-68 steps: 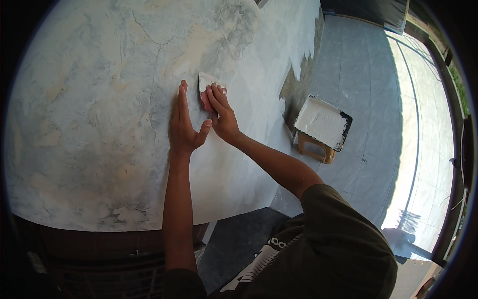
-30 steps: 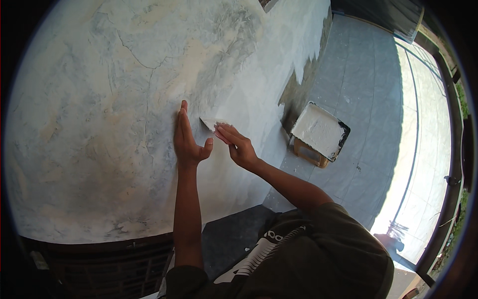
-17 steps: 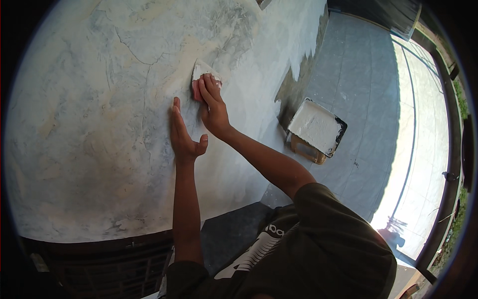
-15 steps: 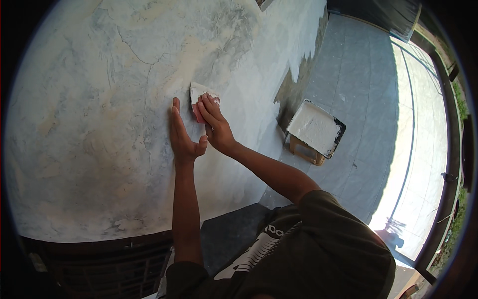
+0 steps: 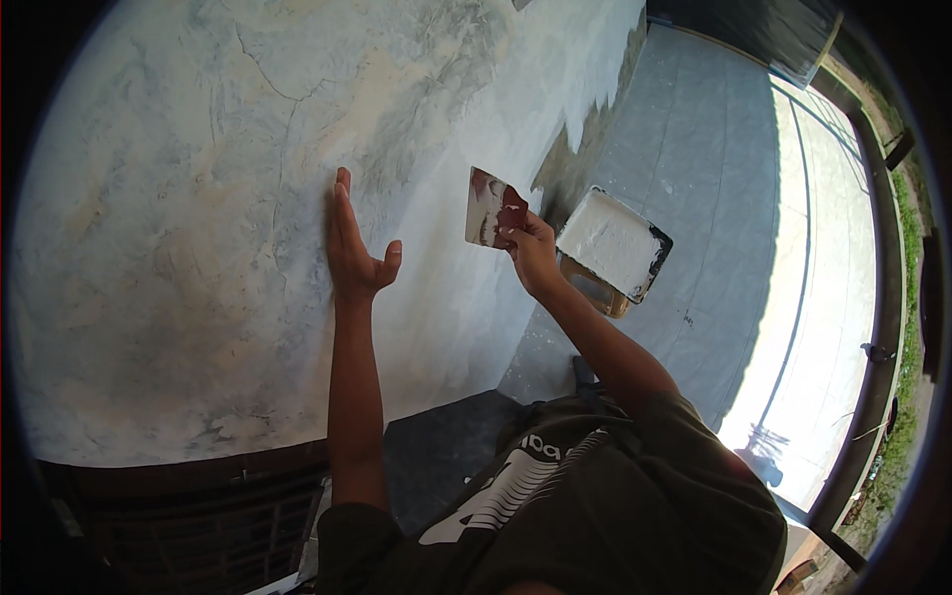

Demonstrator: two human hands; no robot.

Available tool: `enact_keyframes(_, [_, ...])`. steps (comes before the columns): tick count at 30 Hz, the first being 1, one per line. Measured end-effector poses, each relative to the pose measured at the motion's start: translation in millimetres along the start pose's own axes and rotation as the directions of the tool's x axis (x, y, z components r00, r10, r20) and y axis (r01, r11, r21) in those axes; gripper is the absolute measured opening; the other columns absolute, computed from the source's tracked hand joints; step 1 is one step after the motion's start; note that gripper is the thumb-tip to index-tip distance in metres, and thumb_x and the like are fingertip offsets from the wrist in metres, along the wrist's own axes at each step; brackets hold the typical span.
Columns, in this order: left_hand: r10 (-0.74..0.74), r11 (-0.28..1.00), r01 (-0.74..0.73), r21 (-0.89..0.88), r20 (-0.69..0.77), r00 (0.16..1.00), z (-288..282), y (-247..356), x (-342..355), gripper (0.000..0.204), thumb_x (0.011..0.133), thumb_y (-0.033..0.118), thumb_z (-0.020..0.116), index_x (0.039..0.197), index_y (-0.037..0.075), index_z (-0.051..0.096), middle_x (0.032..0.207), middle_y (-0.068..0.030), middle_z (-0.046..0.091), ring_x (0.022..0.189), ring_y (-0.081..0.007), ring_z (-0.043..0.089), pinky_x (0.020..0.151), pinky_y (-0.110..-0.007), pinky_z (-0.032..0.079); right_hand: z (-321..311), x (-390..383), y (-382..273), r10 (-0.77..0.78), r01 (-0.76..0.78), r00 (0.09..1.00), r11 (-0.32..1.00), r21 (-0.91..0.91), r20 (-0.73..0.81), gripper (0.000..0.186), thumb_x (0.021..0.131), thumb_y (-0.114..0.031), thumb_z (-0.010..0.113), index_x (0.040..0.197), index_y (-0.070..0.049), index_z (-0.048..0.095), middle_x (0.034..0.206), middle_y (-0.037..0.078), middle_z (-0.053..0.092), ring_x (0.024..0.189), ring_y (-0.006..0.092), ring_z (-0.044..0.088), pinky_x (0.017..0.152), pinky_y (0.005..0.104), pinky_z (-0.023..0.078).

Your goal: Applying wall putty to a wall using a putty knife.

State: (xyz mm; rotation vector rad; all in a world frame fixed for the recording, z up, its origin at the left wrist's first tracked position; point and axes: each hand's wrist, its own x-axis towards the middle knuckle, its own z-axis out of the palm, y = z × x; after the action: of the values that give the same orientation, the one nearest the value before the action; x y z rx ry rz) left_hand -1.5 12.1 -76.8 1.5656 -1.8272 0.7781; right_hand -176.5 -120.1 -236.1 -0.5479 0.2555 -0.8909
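My right hand (image 5: pixel 536 257) grips a putty knife (image 5: pixel 488 210) with a wide flat metal blade and a dark red handle part, both smeared with white. The knife is held up, apart from the wall. Against the patchy white and grey wall (image 5: pixel 178 228) rests my left hand (image 5: pixel 359 243), its fingers stretched upward and the thumb spread. To the right of the knife stands a black-rimmed tray (image 5: pixel 610 243) holding white paste. A small brown stool (image 5: pixel 595 287) supports the tray.
Grey floor tiles (image 5: pixel 699 198) run along the wall's right side, with a sunlit strip beyond. A dark barred frame (image 5: pixel 198 526) lies below the wall at lower left. Cracks and bare grey patches mark the wall. A dark panel (image 5: pixel 754 35) stands at the far right.
My right hand has moved right and away from the wall with the putty knife, turning its blade to the left. The left hand stays on the wall, its thumb a little more spread.
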Motion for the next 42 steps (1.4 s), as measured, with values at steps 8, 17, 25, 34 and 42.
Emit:
enact_keyframes(8, [-0.130, 0.982, 0.135, -0.135, 0.046, 0.990, 21, 26, -33, 0.091, 0.090, 0.038, 0.058, 0.156, -0.005, 0.013, 0.157, -0.0295, 0.030, 0.144, -0.0437, 0.034, 0.118, -0.049, 0.031, -40, -36, -25, 0.035, -0.028, 0.988, 0.998, 0.047, -0.153, 0.028, 0.089, 0.011, 0.051, 0.114, 0.002, 0.061, 0.106, 0.009, 0.067, 0.095, 0.0198, 0.066, 0.089, 0.0363, 0.056])
enact_keyframes(17, [-0.380, 0.797, 0.452, -0.400, 0.249, 0.891, 87, 102, -146, 0.090, 0.090, 0.028, 0.059, 0.157, -0.002, 0.009, 0.160, -0.0266, 0.025, 0.148, -0.0409, 0.028, 0.120, -0.047, 0.026, -143, -107, -49, 0.030, -0.057, 0.844, 0.998, -0.034, -0.535, 0.032, 0.090, 0.003, 0.053, 0.122, -0.004, 0.056, 0.107, 0.009, 0.066, 0.090, 0.0219, 0.067, 0.076, 0.0342, 0.055])
enact_keyframes(25, [-0.682, 0.431, 0.868, -0.248, 0.540, 0.493, 131, 160, -285, 0.082, 0.097, 0.028, 0.057, 0.156, -0.005, 0.011, 0.159, -0.0283, 0.025, 0.149, -0.0392, 0.026, 0.122, -0.044, 0.022, -248, -172, -80, 0.004, 0.020, 0.686, 0.999, 0.025, -0.727, 0.025, 0.090, 0.002, 0.054, 0.115, 0.000, 0.055, 0.108, 0.012, 0.064, 0.099, 0.0268, 0.065, 0.089, 0.0410, 0.057])
enact_keyframes(34, [-0.767, 0.280, 0.957, -0.081, 0.580, 0.273, 193, 202, -303, 0.080, 0.098, 0.033, 0.058, 0.153, -0.009, 0.018, 0.155, -0.0308, 0.031, 0.146, -0.0393, 0.031, 0.120, -0.042, 0.026, -291, -119, -109, 0.039, -0.084, 0.696, 0.996, -0.027, -0.717, 0.029, 0.089, 0.001, 0.056, 0.117, -0.002, 0.055, 0.110, 0.012, 0.063, 0.100, 0.0288, 0.065, 0.092, 0.0468, 0.056])
enact_keyframes(42, [-0.834, 0.117, 0.991, 0.072, 0.549, 0.058, 273, 285, -265, 0.086, 0.096, 0.040, 0.061, 0.152, -0.010, 0.020, 0.154, -0.0323, 0.031, 0.145, -0.0405, 0.032, 0.119, -0.041, 0.028, -328, -48, -172, 0.258, -0.444, 0.721, 0.885, -0.142, -0.643, 0.036, 0.092, -0.004, 0.055, 0.127, -0.009, 0.053, 0.117, 0.008, 0.062, 0.104, 0.0254, 0.063, 0.088, 0.0469, 0.055])
